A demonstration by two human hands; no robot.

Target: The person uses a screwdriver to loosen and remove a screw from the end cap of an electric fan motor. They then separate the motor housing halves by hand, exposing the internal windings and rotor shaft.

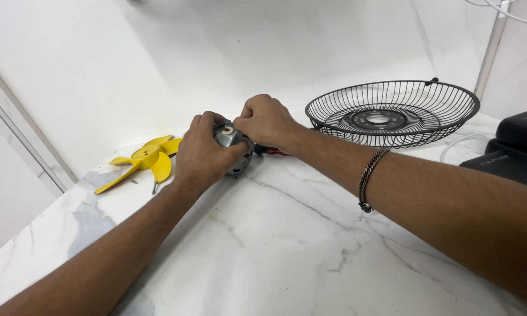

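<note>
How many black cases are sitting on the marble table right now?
2, both at the right edge of the marble table: one black case behind, a second black case in front of it. Both are cut off by the frame, so more may be hidden.

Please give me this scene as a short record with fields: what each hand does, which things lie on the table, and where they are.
surface: white marble table
left hand: wrapped around a small grey fan motor, holding it on the table
right hand: closed at the top of the motor, fingers pinched there
wrist: dark chain bracelet on the right arm
left of the hands: yellow fan blade, lying flat
right of the hands: black wire fan guard, lying open side up
far right: black cases, partly out of view
behind the motor: red part, mostly hidden
</note>
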